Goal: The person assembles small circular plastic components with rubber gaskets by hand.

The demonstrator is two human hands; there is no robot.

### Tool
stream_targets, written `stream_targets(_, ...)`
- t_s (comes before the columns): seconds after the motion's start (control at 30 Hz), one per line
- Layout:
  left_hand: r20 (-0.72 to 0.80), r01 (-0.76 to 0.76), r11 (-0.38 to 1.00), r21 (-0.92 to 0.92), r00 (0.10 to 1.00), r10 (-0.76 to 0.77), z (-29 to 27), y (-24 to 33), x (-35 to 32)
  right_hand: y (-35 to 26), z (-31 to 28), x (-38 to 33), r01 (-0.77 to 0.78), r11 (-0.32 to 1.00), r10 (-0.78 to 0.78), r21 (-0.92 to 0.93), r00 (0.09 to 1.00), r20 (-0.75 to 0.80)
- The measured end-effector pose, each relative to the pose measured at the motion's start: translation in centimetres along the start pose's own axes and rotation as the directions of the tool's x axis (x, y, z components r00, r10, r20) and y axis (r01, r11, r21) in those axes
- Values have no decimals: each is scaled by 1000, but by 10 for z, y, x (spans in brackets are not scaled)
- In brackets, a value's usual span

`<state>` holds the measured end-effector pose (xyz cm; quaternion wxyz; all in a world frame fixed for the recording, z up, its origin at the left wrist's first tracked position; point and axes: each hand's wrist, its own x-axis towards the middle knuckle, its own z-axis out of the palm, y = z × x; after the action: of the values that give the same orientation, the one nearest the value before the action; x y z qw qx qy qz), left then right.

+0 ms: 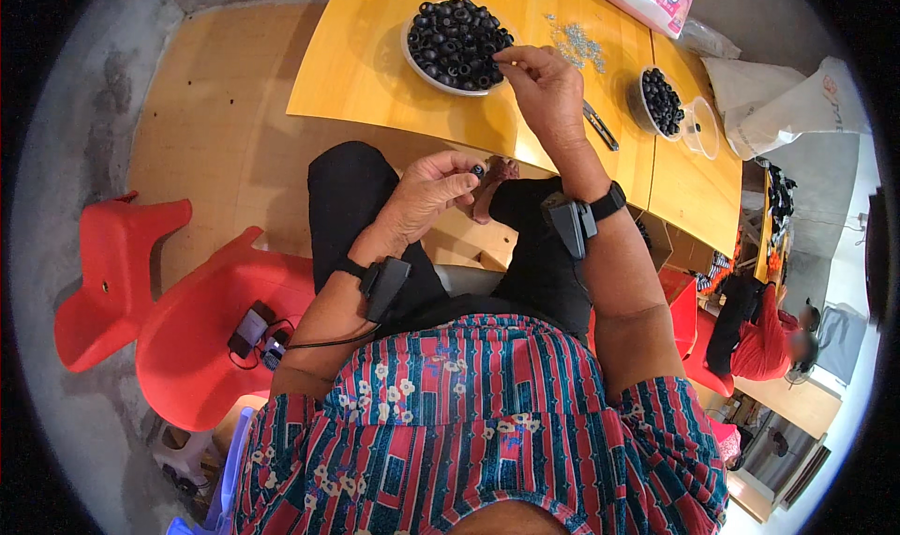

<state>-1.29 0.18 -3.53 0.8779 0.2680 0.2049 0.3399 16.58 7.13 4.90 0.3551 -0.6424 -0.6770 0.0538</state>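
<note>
In front of me, a white bowl [487, 91] stands on the yellow table, heaped with small black ring-shaped parts [450, 43]. My right hand [548, 90] reaches over its right rim, thumb and forefinger pinched together beside the heap. Whatever those fingertips hold, if anything, is too small to make out. Lower down, off the table edge and above my lap, my left hand [433, 193] is closed with a small black part [478, 171] between thumb and forefinger. A dark hole shows in that part's end.
Small clear or silvery pieces [578, 45] lie scattered on the yellow table [361, 38]. A cutter knife [600, 127], a tub of black parts [659, 102] and a clear cup [701, 127] are at right. Red chairs [216, 319] stand left; another person [764, 338] sits far right.
</note>
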Motion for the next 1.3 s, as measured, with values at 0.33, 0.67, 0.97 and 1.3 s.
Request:
stream_targets(0.33,34,27,999,-30,999,-26,-2,2,-1,-10,6,29,345,825,-241,-448,931,273)
stream_targets(0.67,68,21,996,-85,998,-15,3,3,-2,-15,-8,40,510,730,-297,-455,836,462)
stream_targets(0.97,89,12,997,-78,996,-5,4,7,-2,-11,-7,47,583,682,-330,-442,785,525)
stream_targets(1.3,63,10,997,-77,998,-5,2,3,-3,-7,-6,49,677,637,-433,-370,711,555)
